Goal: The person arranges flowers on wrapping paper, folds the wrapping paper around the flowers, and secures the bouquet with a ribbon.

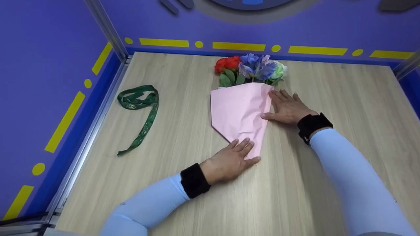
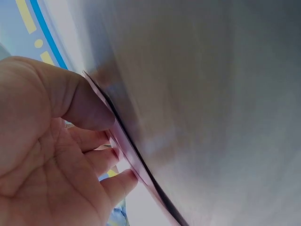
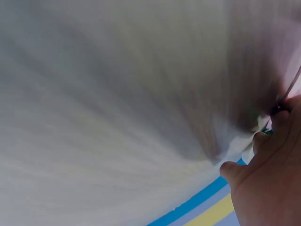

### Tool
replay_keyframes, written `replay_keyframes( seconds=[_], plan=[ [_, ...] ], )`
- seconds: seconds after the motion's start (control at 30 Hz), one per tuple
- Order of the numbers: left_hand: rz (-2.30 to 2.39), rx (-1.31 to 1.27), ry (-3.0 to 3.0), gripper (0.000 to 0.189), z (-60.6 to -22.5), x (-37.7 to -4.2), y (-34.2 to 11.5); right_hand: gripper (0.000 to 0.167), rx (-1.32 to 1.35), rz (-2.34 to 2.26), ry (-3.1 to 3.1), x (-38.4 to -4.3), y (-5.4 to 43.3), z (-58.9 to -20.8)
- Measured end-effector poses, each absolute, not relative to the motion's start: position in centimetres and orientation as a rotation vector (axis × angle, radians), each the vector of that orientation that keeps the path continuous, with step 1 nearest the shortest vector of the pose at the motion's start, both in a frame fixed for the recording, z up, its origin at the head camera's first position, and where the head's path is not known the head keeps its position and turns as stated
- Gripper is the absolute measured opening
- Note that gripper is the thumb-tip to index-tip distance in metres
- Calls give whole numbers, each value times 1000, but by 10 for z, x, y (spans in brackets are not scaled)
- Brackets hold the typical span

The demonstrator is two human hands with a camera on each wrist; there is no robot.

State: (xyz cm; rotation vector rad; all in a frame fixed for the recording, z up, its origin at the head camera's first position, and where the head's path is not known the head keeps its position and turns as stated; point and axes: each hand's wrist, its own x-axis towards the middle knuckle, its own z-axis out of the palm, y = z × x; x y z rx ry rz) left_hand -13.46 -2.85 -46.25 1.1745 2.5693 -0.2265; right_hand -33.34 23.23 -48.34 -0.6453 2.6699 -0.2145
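Observation:
A bouquet wrapped in pink paper point(image 1: 236, 105) lies on the table, its narrow end toward me. Out of the wide end show red flowers point(image 1: 227, 64), blue-purple flowers point(image 1: 257, 68) and a pale green-white flower point(image 1: 279, 70) with green leaves. My left hand point(image 1: 226, 162) rests its fingers on the paper near the narrow end, thumb at the tip. In the left wrist view, those fingertips point(image 2: 126, 180) meet the paper's edge. Along the right edge of the wrap my right hand point(image 1: 288, 108) lies with spread fingers, thumb touching the paper. The stems are hidden inside.
A green patterned ribbon point(image 1: 144, 127) lies loosely looped on the wooden table point(image 1: 177, 124), left of the bouquet. Blue-purple panels with yellow marks point(image 1: 164, 42) stand along the back and left sides, with a metal rail point(image 1: 95, 131) at the left edge.

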Motion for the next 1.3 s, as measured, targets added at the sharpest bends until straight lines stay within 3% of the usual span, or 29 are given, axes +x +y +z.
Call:
replay_keyframes(
  seconds=[0.6, 0.93, 1.13, 1.3],
  plan=[
    [-253, 1239, 2563, 56, -464, -127, -26, 112, -613, -225, 2674, -323, 249, -484],
    [108, 1223, 2486, 53, -463, -135, -41, 110, -596, -229, 2744, -305, 248, -484],
    [81, 1305, 2519, 50, -465, -135, -47, 79, -830, -132, 2829, -247, 232, -489],
    [36, 1309, 2494, 49, -464, -135, -46, 72, -1154, -143, 2759, -174, 226, -493]
  ],
)
